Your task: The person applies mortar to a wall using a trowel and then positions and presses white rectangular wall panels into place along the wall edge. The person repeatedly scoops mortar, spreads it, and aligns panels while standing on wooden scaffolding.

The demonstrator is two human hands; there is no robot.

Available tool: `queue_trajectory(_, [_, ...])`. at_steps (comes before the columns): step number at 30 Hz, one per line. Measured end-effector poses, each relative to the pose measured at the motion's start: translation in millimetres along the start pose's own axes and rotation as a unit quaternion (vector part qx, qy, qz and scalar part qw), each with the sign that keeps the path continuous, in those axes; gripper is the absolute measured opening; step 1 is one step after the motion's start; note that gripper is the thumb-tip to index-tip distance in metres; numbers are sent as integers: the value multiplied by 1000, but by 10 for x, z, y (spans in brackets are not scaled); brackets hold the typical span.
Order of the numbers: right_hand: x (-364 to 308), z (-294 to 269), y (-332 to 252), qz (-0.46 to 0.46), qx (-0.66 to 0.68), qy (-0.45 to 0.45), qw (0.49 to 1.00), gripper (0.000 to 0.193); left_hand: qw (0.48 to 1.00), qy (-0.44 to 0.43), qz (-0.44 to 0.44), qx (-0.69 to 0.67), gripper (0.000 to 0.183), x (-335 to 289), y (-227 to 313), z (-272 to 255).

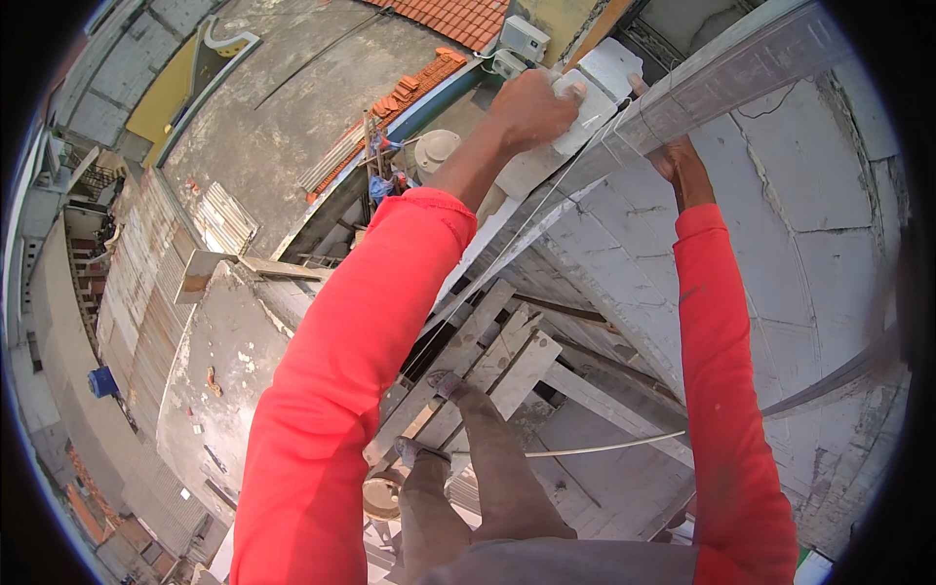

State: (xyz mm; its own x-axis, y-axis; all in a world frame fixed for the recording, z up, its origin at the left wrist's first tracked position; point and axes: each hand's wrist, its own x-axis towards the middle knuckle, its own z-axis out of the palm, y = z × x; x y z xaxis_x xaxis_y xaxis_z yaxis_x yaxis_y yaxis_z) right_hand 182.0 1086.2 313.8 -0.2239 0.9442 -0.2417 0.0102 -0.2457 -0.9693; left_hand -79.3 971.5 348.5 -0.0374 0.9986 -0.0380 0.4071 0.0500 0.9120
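**Red sleeves nearest us; grey board between the hands**

Closest to the camera: the left red sleeve (pixel 327 390), bigger in view than the right red sleeve (pixel 721 370). Both arms reach up and away from us.

Key relation: the long grey board (pixel 741 80) slants from the upper right down toward mid-view; we cannot make out its lower end. The right hand (pixel 675 164) is the nearer to it, its wrist on the board's near side and a fingertip showing past the far edge. The board hides the palm, so we cannot tell how firmly it grips.

The left hand (pixel 539 109) is just left of the board, fingers curled over a pale block (pixel 593 115); pressing or pinching, we cannot tell. The block lies along the board's left side.

Underfoot: planks (pixel 526 375). Right: a pale block wall (pixel 809 185).
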Motion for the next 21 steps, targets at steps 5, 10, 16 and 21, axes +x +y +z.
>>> queue_trajectory(5, [-247, 36, 46, -13, 4, 33, 999, 67, 994, 48, 75, 62, 41, -225, 151, -259])
queue_trajectory(10, [-1061, 116, -30, -140, -61, 203, 967, 42, 962, -12, 219, 165, 21, -335, 261, -304])
queue_trajectory(16, [-1426, 452, -169, -139, -81, 12, 987, 40, 966, -171, 129, 144, 22, -199, 437, -401])
queue_trajectory(21, [-1354, 435, -319, -123, -104, -45, 986, 44, 960, -189, 77, 190, 27, -10, 529, -410])
